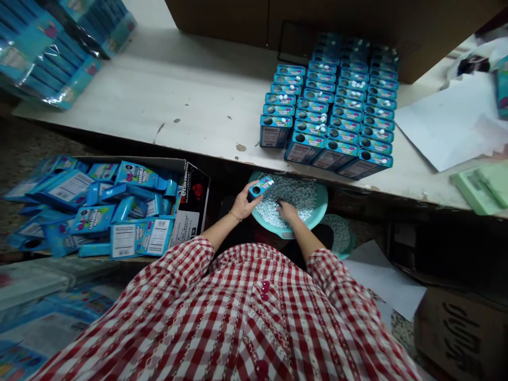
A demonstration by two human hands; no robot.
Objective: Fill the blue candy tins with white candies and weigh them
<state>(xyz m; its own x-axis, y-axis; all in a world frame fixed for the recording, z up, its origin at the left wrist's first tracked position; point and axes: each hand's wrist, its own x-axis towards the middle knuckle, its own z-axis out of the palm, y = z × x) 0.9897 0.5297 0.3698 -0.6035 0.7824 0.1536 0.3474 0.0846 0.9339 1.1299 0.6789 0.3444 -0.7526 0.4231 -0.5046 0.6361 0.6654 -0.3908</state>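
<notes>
My left hand (241, 205) is closed around a small blue candy box (262, 186), its printed top with a round dark hole facing up. That box is held over the left side of a turquoise basin (323, 203) full of small white candies (304, 193). In the basin, my right hand (288, 212) reaches down among the candies with its fingers drawn together. Something small and dark shows at its fingertips, too unclear to name. A second turquoise tub (351, 246) of similar candies stands lower, to the right.
Rows of upright blue boxes (309, 138) stand on the white table (198, 90), some with candies on top. At left, a carton (186, 174) holds many jumbled blue boxes. Wrapped packs (59, 69), white paper (456, 124), a green object (482, 185) and a large brown carton (238, 21) are around.
</notes>
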